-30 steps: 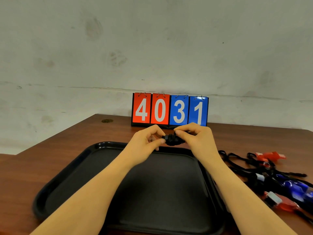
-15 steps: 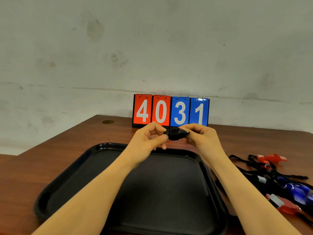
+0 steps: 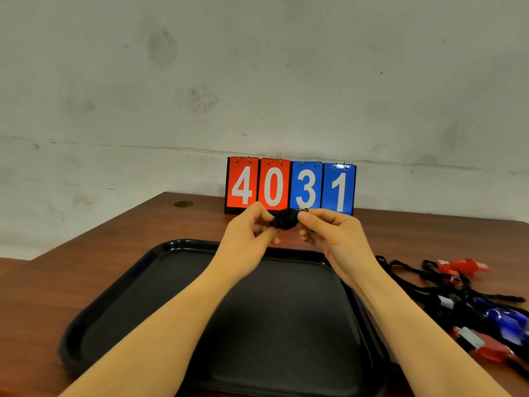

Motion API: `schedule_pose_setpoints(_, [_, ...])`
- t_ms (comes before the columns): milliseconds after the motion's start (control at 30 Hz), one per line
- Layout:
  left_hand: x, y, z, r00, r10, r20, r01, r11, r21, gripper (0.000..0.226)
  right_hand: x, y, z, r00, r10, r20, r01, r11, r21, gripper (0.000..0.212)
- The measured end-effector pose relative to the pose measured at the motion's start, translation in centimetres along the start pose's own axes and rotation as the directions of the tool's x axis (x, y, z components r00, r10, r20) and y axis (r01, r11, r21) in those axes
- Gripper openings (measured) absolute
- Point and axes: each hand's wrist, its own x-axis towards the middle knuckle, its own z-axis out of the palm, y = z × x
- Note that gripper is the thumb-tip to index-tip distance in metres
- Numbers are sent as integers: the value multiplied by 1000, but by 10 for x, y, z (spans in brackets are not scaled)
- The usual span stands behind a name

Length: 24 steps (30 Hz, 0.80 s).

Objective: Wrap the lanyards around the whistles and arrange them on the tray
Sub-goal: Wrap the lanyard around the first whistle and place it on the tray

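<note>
Together two hands [image 3: 289, 233] pinch one wrapped whistle [image 3: 284, 219].

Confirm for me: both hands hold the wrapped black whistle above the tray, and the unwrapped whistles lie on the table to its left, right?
Not quite. The head view shows the unwrapped whistles on the table to the right of the tray, not left. Left hand and right hand do hold the wrapped black whistle above it.

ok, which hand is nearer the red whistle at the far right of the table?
Right. The right hand is left of the red whistle; the left hand is farther left.
</note>
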Motion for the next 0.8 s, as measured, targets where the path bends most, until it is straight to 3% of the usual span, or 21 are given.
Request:
schedule_pose_setpoints(333, [-2, 3, 1, 997, -13, 71, 16, 999, -41, 19, -1, -5, -3, 1000, -24, -18, 21, 989, -147, 6])
schedule_pose_setpoints(467, [-2, 5, 0, 998, -5, 70, 12, 995, -98, 38, -3, -7, -3, 999, -35, 18, 38, 985, -169, 17])
schedule_pose_setpoints(633, [-4, 6, 1, 988, 83, 133, -88, 996, 33, 42, -6, -8, 0, 994, -41, 104, 58, 984, -166, 23])
schedule_pose_setpoints(800, [-4, 4, 3, 995, 77, 64, -82, 993, 82, 38, -3, -4, 1, 999, -29, -23, 24, 981, -195, 11])
